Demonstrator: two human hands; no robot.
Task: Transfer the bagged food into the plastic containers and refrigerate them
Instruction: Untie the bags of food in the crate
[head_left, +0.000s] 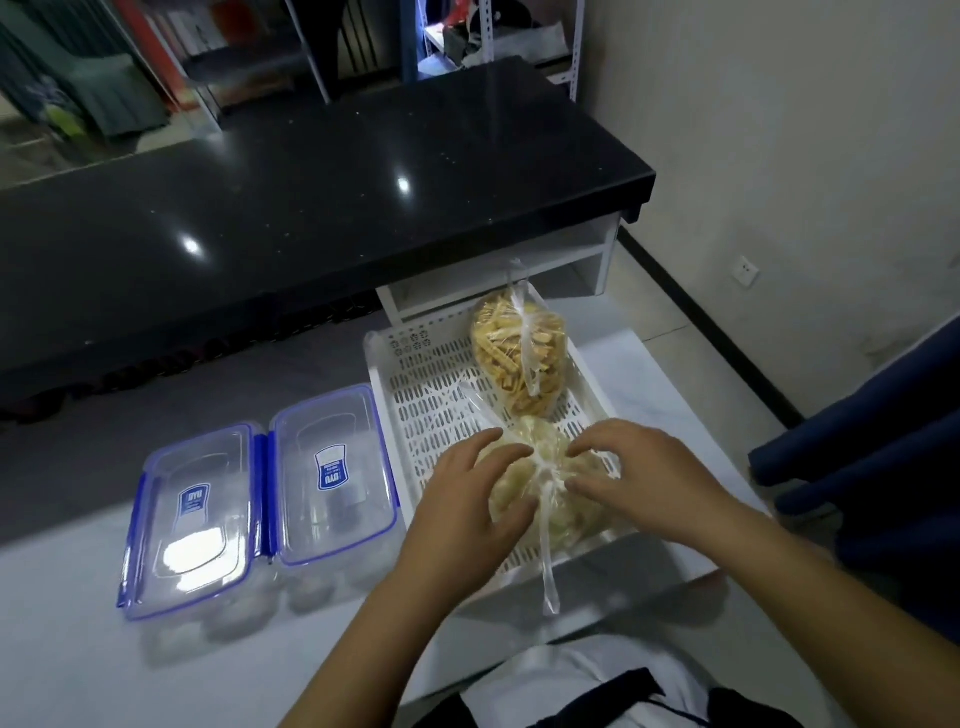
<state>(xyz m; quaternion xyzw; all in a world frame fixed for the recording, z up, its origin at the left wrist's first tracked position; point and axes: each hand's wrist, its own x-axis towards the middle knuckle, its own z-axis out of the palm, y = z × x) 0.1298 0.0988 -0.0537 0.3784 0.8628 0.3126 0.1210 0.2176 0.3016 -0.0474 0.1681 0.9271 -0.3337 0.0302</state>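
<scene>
Two tied clear bags of food lie in a white slotted tray (415, 415). The far bag (519, 353) holds orange-yellow sticks. The near bag (545, 488) holds pale pieces, knotted at the top with a loose plastic tail hanging over the tray's front edge. My left hand (467, 499) rests on the near bag's left side. My right hand (639, 473) lies on its right side, fingers by the knot. Two lidded clear plastic containers with blue clips, the left container (192, 519) and the right container (332, 473), stand left of the tray.
Everything sits on a white tabletop (78, 649). A black glossy counter (311, 208) runs behind it, with metal shelving further back. A dark blue cloth-covered object (872, 467) is at the right, beside a wall with a socket.
</scene>
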